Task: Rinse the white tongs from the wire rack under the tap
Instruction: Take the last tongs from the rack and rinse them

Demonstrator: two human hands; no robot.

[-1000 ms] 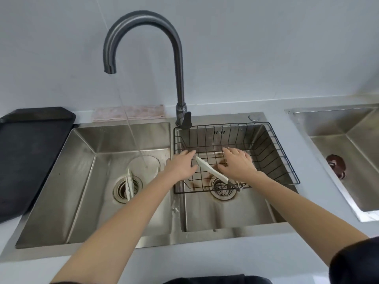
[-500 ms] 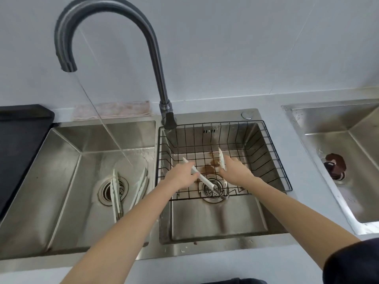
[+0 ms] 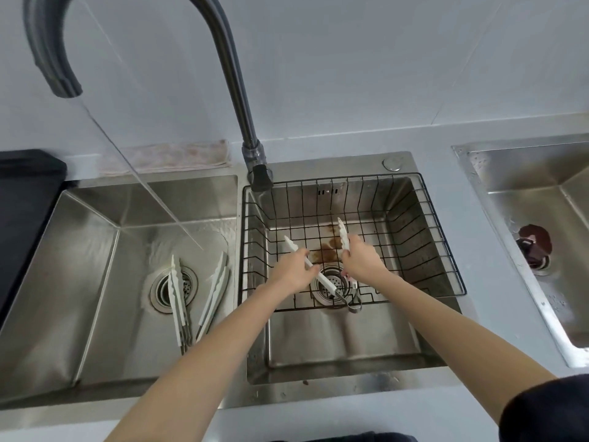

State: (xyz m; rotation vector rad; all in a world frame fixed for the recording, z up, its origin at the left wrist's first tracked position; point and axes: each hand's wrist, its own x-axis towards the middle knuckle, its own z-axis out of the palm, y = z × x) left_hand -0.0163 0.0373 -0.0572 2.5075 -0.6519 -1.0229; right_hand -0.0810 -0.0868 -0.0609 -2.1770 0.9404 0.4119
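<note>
A pair of white tongs (image 3: 325,280) is spread open over the black wire rack (image 3: 424,237) in the right basin. My left hand (image 3: 294,271) grips its left arm and my right hand (image 3: 360,260) grips its right arm. The metal hinge hangs at the rack's near edge. The dark tap (image 3: 236,90) arches to the left, and its spout (image 3: 62,78) pours a slanted stream of water into the left basin (image 3: 95,250). Brown stains mark the basin floor under the rack.
Two more white tongs (image 3: 178,298) (image 3: 215,291) lie in the left basin by its drain. A black tray (image 3: 22,199) sits at the far left. A folded cloth (image 3: 165,156) lies behind the basin. Another sink (image 3: 541,218) stands at the right.
My hands have gone from resting on the tongs to holding one arm each, and the tongs are spread open. The camera has come closer and shifted right.
</note>
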